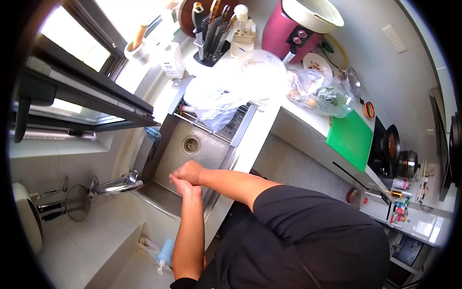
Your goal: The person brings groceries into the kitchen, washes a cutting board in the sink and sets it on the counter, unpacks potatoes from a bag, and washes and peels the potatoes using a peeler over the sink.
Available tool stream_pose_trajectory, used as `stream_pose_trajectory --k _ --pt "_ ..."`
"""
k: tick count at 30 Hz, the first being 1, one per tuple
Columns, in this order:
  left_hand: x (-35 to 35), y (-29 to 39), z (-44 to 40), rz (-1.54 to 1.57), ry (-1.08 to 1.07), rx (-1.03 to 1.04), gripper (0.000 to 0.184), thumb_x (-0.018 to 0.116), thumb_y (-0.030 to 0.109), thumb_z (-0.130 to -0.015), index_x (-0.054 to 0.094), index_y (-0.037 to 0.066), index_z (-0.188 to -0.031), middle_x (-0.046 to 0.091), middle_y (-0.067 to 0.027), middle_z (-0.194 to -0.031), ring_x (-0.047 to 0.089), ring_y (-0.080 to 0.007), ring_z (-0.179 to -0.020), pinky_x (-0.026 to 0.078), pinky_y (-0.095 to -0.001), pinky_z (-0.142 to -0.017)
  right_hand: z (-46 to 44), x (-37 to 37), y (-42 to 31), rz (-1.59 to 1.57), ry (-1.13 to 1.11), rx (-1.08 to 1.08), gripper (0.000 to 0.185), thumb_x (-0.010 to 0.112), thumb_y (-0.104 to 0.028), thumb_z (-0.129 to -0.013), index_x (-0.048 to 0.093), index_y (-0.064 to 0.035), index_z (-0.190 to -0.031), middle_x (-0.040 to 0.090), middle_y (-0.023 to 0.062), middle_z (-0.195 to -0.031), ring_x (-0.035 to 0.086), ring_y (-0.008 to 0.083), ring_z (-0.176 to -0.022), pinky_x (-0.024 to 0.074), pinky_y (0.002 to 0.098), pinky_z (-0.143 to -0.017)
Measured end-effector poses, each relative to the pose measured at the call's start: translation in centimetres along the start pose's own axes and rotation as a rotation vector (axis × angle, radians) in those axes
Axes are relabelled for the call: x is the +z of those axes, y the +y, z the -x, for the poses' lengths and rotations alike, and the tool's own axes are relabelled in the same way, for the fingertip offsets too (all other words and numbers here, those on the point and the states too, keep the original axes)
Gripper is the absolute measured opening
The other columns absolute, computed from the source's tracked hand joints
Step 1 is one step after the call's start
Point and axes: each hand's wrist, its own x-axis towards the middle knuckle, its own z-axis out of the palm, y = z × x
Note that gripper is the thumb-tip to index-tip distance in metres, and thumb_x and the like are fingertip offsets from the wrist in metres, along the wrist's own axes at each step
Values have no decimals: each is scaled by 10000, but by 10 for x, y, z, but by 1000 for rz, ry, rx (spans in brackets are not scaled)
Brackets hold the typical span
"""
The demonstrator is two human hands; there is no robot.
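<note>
My left hand (182, 186) and my right hand (189, 171) are clasped against each other above the steel sink (166, 163). The right hand lies on top with its fingers curled, and the left hand presses against it from below. I see no object between them, though part of the fingers is hidden. Left of my hands, the chrome faucet (120, 184) points over the sink's edge; no water stream is visible. Beyond my hands are the round drain (191, 144) and a rack (236, 127) across the sink, with a crumpled clear plastic bag (215, 111) on it.
A knife block (210, 55), a pink air fryer (293, 36), a plastic bag of vegetables (327, 96) and a green cutting board (350, 139) stand along the counter. An open window frame (91, 98) juts in on the left. A pot (407, 164) is far right.
</note>
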Motion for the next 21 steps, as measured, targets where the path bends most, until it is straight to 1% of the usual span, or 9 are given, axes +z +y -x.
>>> stream_pose_trajectory --k 2,4,8,14,15,16,18,20,21 --pt "0 1 -8 -41 -67 -26 348 467 473 -1037 587 147 -1051 654 -49 -1089 651 -223 -1022 544 -410 -909 -2 -12 5 402 -248 -477 380 618 -448 -946 680 -112 -780 728 113 -785 704 384 -766 566 480 -708" --pt "-11 13 -22 -99 -171 -66 272 587 458 -984 586 187 -959 651 -23 -990 655 -214 -924 566 -407 -834 9 -17 -17 528 -259 -424 227 629 -334 -903 776 -161 -885 772 86 -908 742 305 -844 591 403 -756" --pt "-8 66 28 24 -402 90 37 560 155 -1043 563 164 -1008 615 21 -974 644 -146 -926 548 -346 -844 25 -39 -101 -554 188 72 275 555 -207 -971 824 -155 -998 772 117 -1038 745 281 -929 582 380 -826" --pt "-3 123 126 107 -1078 297 177 461 18 -977 603 105 -1038 620 45 -1001 563 -85 -1085 483 -256 -886 31 -57 -129 -682 295 -208 261 629 -178 -915 775 -94 -1114 730 133 -1161 667 312 -1108 521 411 -970" --pt "-15 118 108 107 -1083 304 177 461 18 -977 603 105 -1038 620 45 -1001 563 -85 -1085 483 -256 -886 31 -57 -124 -649 306 -279 276 632 -175 -907 768 -89 -1131 721 134 -1189 653 321 -1140 508 422 -995" --pt "-37 105 62 -427 -988 770 160 530 59 -965 620 82 -1095 619 15 -1116 563 -101 -1144 503 -273 -873 32 -50 -113 -616 320 -346 293 635 -172 -899 761 -83 -1148 713 135 -1217 638 330 -1172 495 433 -1021" --pt "-83 67 -64 -680 -648 48 378 628 145 -968 606 34 -1329 547 -104 -1427 530 -170 -1300 493 -324 -998 21 -17 -29 -334 -153 15 336 614 -186 -898 743 -76 -1188 655 150 -1349 575 352 -1282 448 480 -1089" --pt "-100 57 -42 -1483 -325 315 584 625 236 -1000 443 0 -1501 473 -151 -1514 467 -217 -1368 413 -351 -1102 43 -15 -4 223 -220 382 382 620 -227 -901 716 -61 -1231 636 170 -1377 578 364 -1281 462 483 -1073" --pt "-72 58 -17 -1481 -347 328 584 625 236 -1000 443 0 -1501 473 -151 -1514 467 -217 -1368 413 -351 -1102 47 -42 -13 234 -199 386 382 620 -227 -901 716 -61 -1231 636 170 -1377 578 364 -1281 462 483 -1073"
